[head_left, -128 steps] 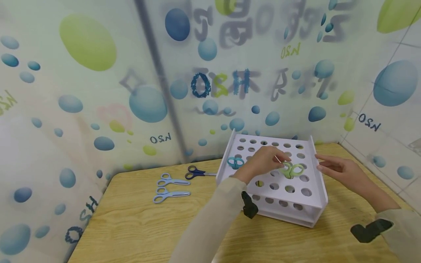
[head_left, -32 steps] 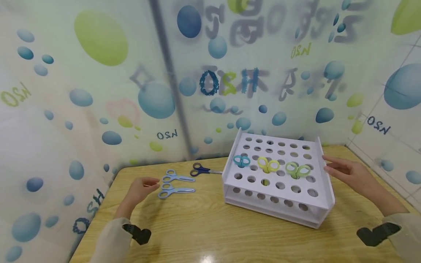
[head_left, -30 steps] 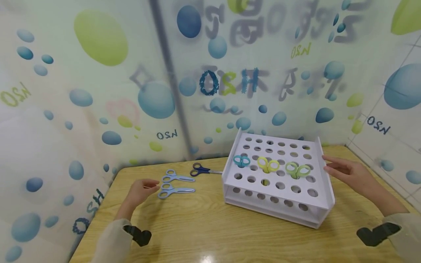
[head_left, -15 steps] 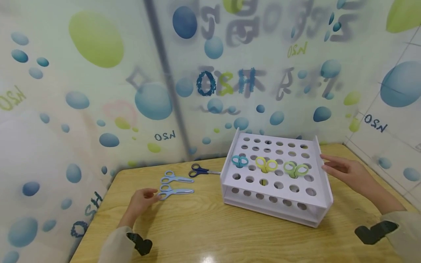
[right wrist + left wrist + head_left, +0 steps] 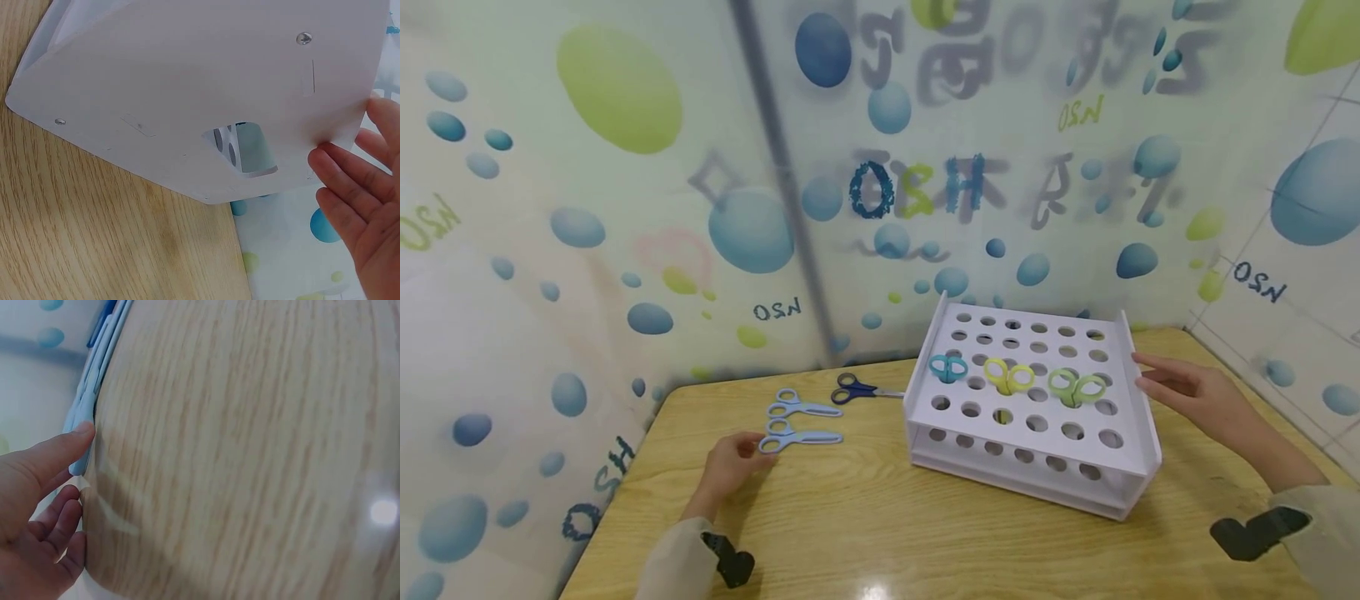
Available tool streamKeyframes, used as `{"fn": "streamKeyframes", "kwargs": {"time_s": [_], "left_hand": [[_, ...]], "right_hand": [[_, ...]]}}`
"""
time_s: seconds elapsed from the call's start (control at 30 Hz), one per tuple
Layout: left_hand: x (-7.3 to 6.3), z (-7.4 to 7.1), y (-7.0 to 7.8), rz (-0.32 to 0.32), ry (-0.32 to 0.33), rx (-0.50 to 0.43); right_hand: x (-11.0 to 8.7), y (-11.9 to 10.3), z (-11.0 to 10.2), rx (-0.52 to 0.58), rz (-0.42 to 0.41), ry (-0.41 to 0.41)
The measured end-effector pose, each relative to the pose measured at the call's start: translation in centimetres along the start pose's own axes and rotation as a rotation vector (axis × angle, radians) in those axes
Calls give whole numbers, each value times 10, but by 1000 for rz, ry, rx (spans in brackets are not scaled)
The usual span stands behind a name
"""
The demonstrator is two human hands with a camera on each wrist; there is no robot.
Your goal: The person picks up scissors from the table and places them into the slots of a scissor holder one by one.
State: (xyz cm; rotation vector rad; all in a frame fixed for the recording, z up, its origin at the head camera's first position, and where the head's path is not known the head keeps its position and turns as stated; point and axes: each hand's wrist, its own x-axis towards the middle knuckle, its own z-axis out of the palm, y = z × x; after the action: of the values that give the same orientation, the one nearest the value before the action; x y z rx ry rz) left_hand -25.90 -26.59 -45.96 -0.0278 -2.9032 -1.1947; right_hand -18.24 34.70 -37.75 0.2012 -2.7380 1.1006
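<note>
With thumb and index finger at its near handle loop, my left hand (image 5: 730,467) pinches the nearer light blue scissors (image 5: 812,437), which lie flat on the table. The left wrist view shows the thumb on the light blue handle edge (image 5: 82,412), the index finger mostly hidden behind it. Just beyond lie a second pair of light blue scissors (image 5: 812,408) and navy scissors (image 5: 865,391). Straight fingers of my right hand (image 5: 1195,392) touch the side panel (image 5: 175,81) of the white holed rack (image 5: 1018,435). Teal scissors (image 5: 948,367), yellow scissors (image 5: 1009,380) and green scissors (image 5: 1077,388) stand handles-up in its holes.
The wooden table (image 5: 850,525) runs back to a patterned curtain (image 5: 737,125) with bubbles and lettering. Tall side panels flank the rack, and its front has a lower row of holes. The navy scissors' blades point at the rack's left side.
My left hand has left the rack, where the green scissors now stand released, and has come down to the nearer light blue scissors' handle. My right hand stays at the rack's side.
</note>
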Motion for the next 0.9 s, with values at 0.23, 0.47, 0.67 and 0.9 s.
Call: {"fn": "streamKeyframes", "kwargs": {"time_s": [0.23,0.47,0.67,0.9], "left_hand": [[0,1,4,12,11,5],[1,3,5,22,35,13],[5,2,5,20,29,50],[7,0,3,32,-3,77]], "right_hand": [[0,1,0,-8,4,-4],[0,1,0,-19,12,-4],[-1,1,0,-15,17,-5],[0,2,0,-9,15,0]]}}
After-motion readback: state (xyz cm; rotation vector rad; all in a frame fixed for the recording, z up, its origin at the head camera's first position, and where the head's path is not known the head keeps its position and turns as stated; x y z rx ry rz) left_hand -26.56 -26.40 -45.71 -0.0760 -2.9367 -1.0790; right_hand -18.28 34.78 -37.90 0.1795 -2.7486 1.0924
